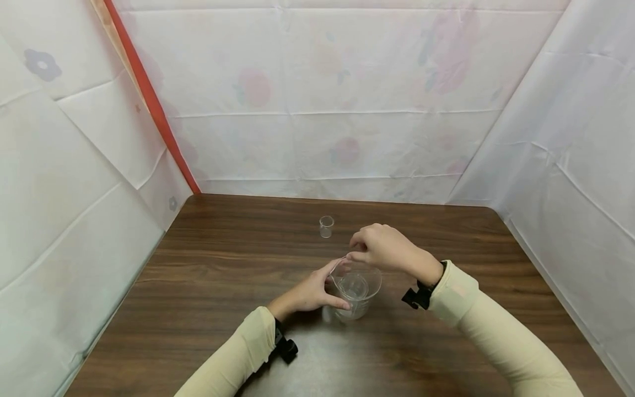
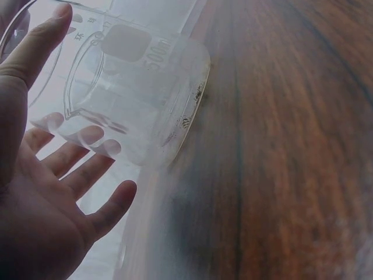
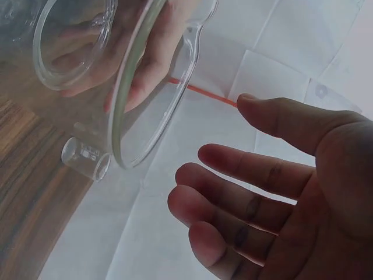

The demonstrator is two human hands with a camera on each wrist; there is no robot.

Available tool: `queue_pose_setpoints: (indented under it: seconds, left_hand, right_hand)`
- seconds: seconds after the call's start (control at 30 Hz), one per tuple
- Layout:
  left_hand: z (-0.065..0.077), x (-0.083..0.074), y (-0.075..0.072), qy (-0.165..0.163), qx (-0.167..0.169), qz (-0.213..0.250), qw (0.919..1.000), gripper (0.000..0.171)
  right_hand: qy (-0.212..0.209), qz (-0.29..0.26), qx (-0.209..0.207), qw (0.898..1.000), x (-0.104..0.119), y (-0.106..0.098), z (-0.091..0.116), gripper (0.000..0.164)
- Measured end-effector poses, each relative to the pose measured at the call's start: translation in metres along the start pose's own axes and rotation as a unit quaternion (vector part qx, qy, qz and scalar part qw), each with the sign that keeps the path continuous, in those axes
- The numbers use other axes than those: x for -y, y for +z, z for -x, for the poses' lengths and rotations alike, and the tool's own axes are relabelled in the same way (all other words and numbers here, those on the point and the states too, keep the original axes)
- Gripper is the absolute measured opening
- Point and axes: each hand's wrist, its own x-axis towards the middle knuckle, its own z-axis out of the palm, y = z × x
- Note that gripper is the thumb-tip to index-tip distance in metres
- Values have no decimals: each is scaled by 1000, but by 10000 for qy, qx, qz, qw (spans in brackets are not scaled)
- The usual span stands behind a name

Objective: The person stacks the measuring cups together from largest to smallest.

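One beaker point(image 1: 368, 300) sits clasped between thumb and fingers of the left hand point(image 1: 313, 291), near the right hand point(image 1: 386, 246), empty with fingers apart, whose stray knock, or a slackening clasp, could tip it and chip the inner beaker point(image 1: 354, 286).

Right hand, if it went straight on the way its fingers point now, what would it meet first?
Most likely the large beaker, whose rim lies ahead of the fingertips in the right wrist view, though depth is unclear.

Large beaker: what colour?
Large beaker: clear and colourless, with pale print. Shows best in the left wrist view.
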Motion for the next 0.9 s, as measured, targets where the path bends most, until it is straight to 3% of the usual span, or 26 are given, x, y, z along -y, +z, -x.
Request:
queue_pose_setpoints:
  seconds: [0.4, 0.9]
  left_hand:
    - [0, -1, 0, -22, 20, -2, 10000, 90]
    - [0, 1, 0, 7, -4, -113, 9999, 97]
  right_hand:
    - [181, -327, 181, 9991, -12, 0, -9, 17]
    - [590, -482, 272, 9967, -27, 10, -23, 17]
